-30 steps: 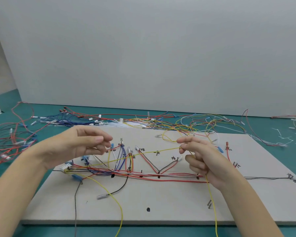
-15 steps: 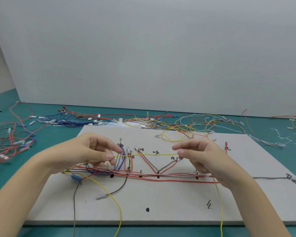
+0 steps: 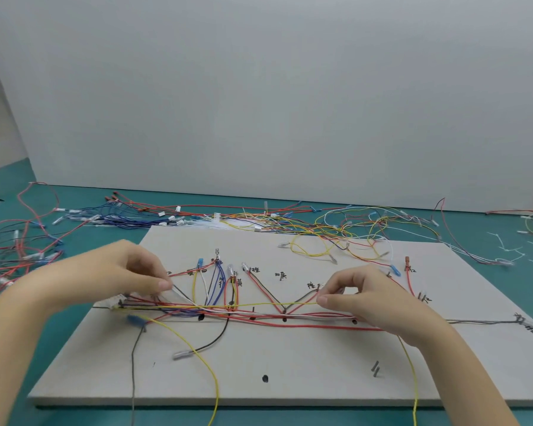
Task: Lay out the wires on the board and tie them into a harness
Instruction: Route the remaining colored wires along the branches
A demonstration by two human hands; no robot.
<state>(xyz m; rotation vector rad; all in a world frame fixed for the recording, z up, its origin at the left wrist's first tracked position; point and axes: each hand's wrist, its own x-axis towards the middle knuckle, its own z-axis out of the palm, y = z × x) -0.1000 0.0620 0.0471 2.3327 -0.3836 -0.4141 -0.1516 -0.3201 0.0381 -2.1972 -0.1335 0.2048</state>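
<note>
I hold a yellow wire [image 3: 268, 305] stretched low across the board [image 3: 290, 379], just above the bundle already laid there. My left hand [image 3: 117, 272] has its fingers curled, thumb and forefinger pressed together at the wire's left stretch near the white connector [image 3: 114, 302]; whether they pinch the yellow wire itself or a neighbour I cannot tell. My right hand [image 3: 366, 296] pinches the yellow wire between thumb and forefinger, the other fingers loosely curled, and the wire's tail drops off the near edge of the board.

By my reckoning the layout is well on: red, black, white and blue wires [image 3: 290, 321] run along the main trunk over the black dots, with branches fanning to the far side toward the handwritten marks. A black wire [image 3: 210, 342] with a clear terminal and a yellow loop near the left lie loose and unrouted. I see no ties on the trunk, so the binding seems wholly left to do, and the yellow wire is not yet seated.

The board lies on a teal table [image 3: 505, 287]. Beyond its far edge lies a tangle of spare wires [image 3: 336, 222], more red ones heap at the far left, and white cable ties [image 3: 511, 250] lie scattered to the right. A plain grey wall closes the back.
</note>
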